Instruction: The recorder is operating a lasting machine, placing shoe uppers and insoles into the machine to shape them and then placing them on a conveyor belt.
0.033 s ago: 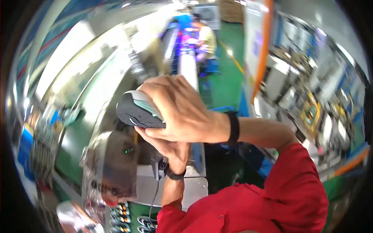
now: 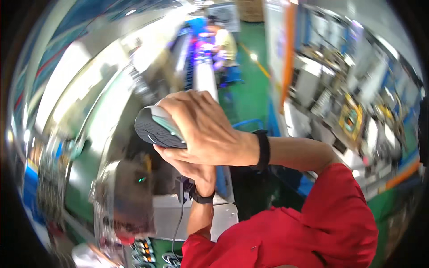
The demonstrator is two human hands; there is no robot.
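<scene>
A shoe [image 2: 157, 127] with a dark treaded sole and a grey and pale-green upper is held up mid-picture, its sole turned to the left and down. My right hand [image 2: 208, 129] wraps over it from above and the right, hiding much of the upper. From below, my left hand [image 2: 190, 169] supports it, with its fingers partly hidden behind the shoe and the right hand. Both wrists wear black bands. Beside the left one sits a small black box [image 2: 184, 190] with a cable running down.
Below the hands lies a grey metal tabletop [image 2: 225, 219], with a clear plastic cover [image 2: 129, 194] to its left. Several shoes [image 2: 143, 252] stand at the lower left. A co-worker [image 2: 225, 44] sits by a blue-lit line [image 2: 190, 58] ahead. An orange post [image 2: 288, 58] and cluttered equipment [image 2: 351, 118] are at right.
The surroundings have shifted left in the picture as the view turned slightly. Both hands keep the same hold on the shoe, which has tilted a little.
</scene>
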